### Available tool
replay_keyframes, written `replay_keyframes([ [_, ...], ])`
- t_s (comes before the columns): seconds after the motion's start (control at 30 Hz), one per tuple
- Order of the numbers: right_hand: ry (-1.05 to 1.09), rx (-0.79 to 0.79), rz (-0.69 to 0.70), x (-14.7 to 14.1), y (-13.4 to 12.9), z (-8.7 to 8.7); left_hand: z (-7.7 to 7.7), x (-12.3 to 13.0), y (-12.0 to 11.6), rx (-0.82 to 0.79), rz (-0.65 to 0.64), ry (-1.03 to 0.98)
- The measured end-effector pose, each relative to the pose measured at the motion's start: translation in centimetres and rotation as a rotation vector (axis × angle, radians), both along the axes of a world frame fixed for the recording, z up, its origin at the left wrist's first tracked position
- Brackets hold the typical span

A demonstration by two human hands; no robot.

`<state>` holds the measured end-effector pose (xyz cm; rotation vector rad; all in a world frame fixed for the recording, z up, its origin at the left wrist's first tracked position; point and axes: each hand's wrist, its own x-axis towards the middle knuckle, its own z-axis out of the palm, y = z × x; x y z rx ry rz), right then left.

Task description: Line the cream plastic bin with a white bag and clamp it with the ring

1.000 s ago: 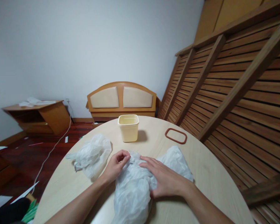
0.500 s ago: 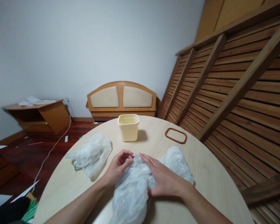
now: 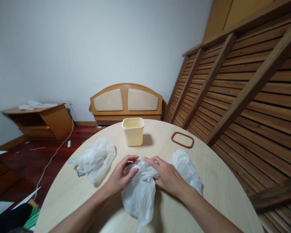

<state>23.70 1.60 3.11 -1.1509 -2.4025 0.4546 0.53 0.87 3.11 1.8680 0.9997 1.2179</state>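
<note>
White, crinkled plastic film fills the space between the two hands: a thin white plastic bag (image 3: 140,194) on the near side of the yellow tub (image 3: 133,134). The left hand (image 3: 124,173) curls narrowly round one side of the bag's gathered top, thumb and fingers bent in; the right hand (image 3: 167,176) holds the other side, fingers reaching over the folds and thumb underneath. Whether the fingertips pinch tightly, I cannot tell.

The step in hand looks like working the bunched upper part of this bag, its looser body drooping towards the person. The next move seems to call for a light, even hold with both hands, as such slack film slips and tears easily.

The tub is a smooth, squared, open-topped box with rounded corners, upright on the pale wood-grained bench (image 3: 215,181). Nearer than the tub and to its left lies a crumpled translucent bag (image 3: 97,160); nearer and to its right is a rumpled white bundle (image 3: 186,170), partly behind the right hand. Right of the tub, well apart, a reddish-brown rounded rectangular ring (image 3: 193,141) lies flat.
</note>
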Motion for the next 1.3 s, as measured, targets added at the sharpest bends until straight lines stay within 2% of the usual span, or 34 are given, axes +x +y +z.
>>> replay_keyframes([
  [0.07, 0.011, -0.004, 0.028, 0.3, -0.1, 0.2, 0.0, -0.1, 0.1, 0.025, 0.008, 0.071],
  [0.23, 0.022, -0.073, 0.222, 1.9, -0.3, 1.0, -0.6, -0.1, 0.7, 0.075, 0.046, 0.114],
  [0.3, 0.011, -0.110, 0.229, 2.4, -0.2, 1.3, -0.6, 0.0, 0.7, 0.082, 0.065, 0.112],
  [0.43, 0.111, -0.117, 0.129, 2.0, -0.4, 1.7, -0.4, 0.1, 0.4, 0.081, 0.077, 0.075],
  [0.63, 0.175, -0.098, 0.092, -0.2, -1.1, 1.0, -0.6, 0.3, -0.2, 0.085, -0.019, -0.005],
  [0.73, 0.168, -0.091, 0.087, -0.8, -1.0, 0.3, -0.3, 0.1, -0.6, 0.088, -0.099, 0.064],
  [0.9, 0.242, -0.118, -0.027, -0.6, -0.3, -0.2, 0.9, -1.0, -1.4, 0.116, -0.176, 0.257],
  [1.13, 0.405, -0.158, -0.149, 0.8, 1.0, -0.4, 0.2, -2.7, -1.0, 0.000, -0.013, 0.459],
  [1.3, 0.496, -0.187, -0.208, 1.3, 1.8, -0.5, -0.5, -1.4, -0.6, -0.088, 0.037, 0.442],
])
